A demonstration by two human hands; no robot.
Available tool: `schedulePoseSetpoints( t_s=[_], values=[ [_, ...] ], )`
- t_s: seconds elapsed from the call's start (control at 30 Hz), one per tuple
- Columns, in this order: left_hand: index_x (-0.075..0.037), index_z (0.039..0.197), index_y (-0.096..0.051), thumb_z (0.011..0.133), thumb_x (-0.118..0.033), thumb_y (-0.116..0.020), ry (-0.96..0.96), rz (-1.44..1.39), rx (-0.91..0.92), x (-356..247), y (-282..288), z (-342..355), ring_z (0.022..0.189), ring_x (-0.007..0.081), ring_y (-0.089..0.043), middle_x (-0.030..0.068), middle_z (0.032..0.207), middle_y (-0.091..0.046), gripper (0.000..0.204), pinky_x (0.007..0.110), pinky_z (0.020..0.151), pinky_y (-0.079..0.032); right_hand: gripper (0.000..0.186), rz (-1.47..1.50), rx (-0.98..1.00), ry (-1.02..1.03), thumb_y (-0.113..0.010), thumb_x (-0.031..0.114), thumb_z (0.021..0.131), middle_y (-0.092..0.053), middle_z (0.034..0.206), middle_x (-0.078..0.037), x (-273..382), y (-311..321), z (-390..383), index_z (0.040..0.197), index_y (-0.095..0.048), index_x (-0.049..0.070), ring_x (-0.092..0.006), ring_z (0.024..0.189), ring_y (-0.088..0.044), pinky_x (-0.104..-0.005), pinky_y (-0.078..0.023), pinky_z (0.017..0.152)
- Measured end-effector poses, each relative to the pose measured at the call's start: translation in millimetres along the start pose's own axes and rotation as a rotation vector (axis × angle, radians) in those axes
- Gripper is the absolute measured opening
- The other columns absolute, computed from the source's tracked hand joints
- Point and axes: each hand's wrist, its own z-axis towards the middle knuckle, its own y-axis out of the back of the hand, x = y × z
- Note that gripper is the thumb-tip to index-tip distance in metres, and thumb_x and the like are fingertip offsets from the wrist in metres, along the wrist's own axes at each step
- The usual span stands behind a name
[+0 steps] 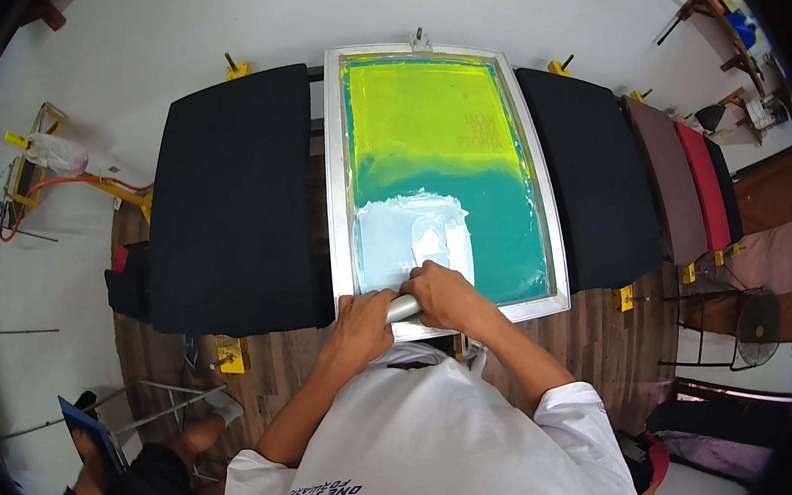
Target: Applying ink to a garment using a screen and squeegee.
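Above wood-grained flooring (279, 361), left hand (363, 324) and right hand (444, 296) curl fingers (415, 286) round a tubular handle (403, 308) (smooth, silvery).

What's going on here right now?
A person in a white shirt grips a silver bar with the left hand and right hand, at the near end of a framed screen. White paste is spread over the screen's near-left part; beyond it the surface is teal, then yellow-green. A black panel sits on either side, left and right. A second person is at the lower left.
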Motion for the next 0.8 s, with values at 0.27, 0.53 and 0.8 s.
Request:
schedulePoseSetpoints(
  t_s=[0.27, 0.53, 0.8],
  values=[
    [-0.004, 0.124, -0.062, 0.07, 0.01, -0.059, -0.302, -0.06, -0.217, 17.3, 13.5, 62.8, 0.112, 0.0316, -0.06, 0.016, 0.12, -0.067, 0.056, 0.043, 0.098, -0.036, 0.028, -0.274, -0.291, -0.208, -0.069, 0.002, 0.072, -0.063, 0.107, -0.015, 0.7, 16.5, 16.3, 0.101, -0.069, 0.003, -0.0329, 0.107, -0.059, -0.0436, -0.056, 0.078],
    [-0.005, 0.131, -0.058, 0.065, 0.016, -0.06, -0.237, 0.061, -0.219, 49.6, -23.3, 19.2, 0.133, 0.0233, -0.049, 0.0104, 0.141, -0.054, 0.07, 0.047, 0.104, -0.032, 0.027, -0.496, -0.497, -0.126, -0.06, 0.013, 0.082, -0.057, 0.108, -0.014, 13.7, -68.2, 12.7, 0.107, -0.064, 0.002, -0.0292, 0.107, -0.052, -0.0408, -0.047, 0.072],
    [-0.002, 0.127, -0.059, 0.073, 0.014, -0.058, -0.207, 0.14, -0.309, 23.0, -16.4, 19.9, 0.125, 0.0269, -0.055, 0.0156, 0.135, -0.057, 0.057, 0.049, 0.103, -0.031, 0.033, -0.357, -0.305, -0.048, -0.058, 0.011, 0.085, -0.059, 0.114, -0.01, -3.8, -20.9, 12.0, 0.117, -0.062, 0.008, -0.0276, 0.109, -0.055, -0.0446, -0.047, 0.079]
  ],
)
